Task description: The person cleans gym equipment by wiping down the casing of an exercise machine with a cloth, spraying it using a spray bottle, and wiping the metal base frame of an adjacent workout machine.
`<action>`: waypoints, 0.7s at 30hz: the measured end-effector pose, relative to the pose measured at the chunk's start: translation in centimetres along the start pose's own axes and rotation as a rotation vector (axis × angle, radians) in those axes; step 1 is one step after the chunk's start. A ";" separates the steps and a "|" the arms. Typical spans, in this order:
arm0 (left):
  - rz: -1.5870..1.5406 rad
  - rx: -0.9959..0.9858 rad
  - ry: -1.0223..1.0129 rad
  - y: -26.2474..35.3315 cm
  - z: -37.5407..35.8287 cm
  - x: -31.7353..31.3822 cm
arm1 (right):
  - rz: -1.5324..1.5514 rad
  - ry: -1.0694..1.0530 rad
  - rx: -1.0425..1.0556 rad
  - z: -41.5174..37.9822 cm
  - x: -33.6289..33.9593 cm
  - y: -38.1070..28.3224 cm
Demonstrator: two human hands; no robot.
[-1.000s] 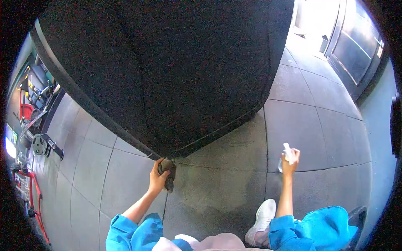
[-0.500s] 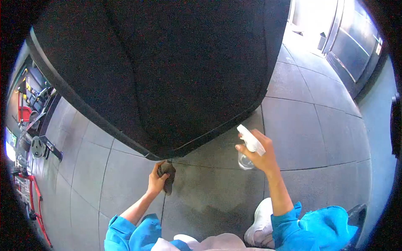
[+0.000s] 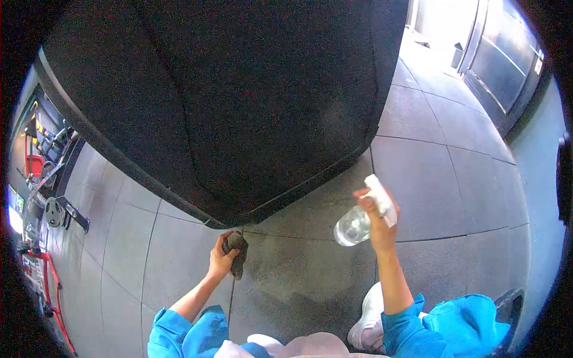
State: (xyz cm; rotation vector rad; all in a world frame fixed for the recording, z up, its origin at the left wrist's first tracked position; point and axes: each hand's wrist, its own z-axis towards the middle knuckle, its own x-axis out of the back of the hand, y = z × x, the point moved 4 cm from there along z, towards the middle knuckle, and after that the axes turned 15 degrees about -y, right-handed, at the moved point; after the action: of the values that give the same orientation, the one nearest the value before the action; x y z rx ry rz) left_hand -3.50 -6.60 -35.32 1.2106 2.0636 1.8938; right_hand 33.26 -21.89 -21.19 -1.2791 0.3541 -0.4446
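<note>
My right hand [image 3: 381, 218] is wrapped round the neck of a spray bottle [image 3: 353, 227] with a white trigger head and a clear body holding some liquid. The bottle is tilted, its head pointing up toward the large black surface [image 3: 268, 107]. A faint pale mist or wet patch shows on that surface, above and left of the bottle. Below the black surface's lower corner, my left hand [image 3: 224, 256] grips a crumpled dark grey-brown cloth [image 3: 237, 253]. Part of the cloth is hidden by my fingers.
Grey floor tiles [image 3: 418, 197] spread beneath me, with a darker patch near my white shoe [image 3: 367, 316]. Gym equipment with weight plates [image 3: 55, 212] and red frames [image 3: 51, 280] stands at the left. A dark door [image 3: 501, 71] and bright doorway are at the upper right.
My right hand has moved slightly right and turned the spray bottle, so more of its clear body shows. A pale haze has appeared on the black surface. My left hand has barely moved.
</note>
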 end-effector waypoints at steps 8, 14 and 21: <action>0.034 0.024 -0.015 -0.2 -0.1 -0.6 | -0.136 -0.285 0.078 -2.8 -7.3 2.5; 0.123 -0.004 -0.011 -0.2 -0.5 -0.4 | -0.189 -0.198 -0.186 -3.1 -5.6 7.5; 0.017 0.023 -0.013 -1.2 -0.5 0.1 | -0.278 0.332 -0.201 -1.1 5.8 11.9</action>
State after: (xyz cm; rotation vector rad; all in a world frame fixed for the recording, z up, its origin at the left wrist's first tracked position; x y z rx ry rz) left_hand -4.45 -6.82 -36.19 1.2452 2.0815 1.8694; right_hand 39.13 -23.05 -33.03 -1.4583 0.5114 -0.8813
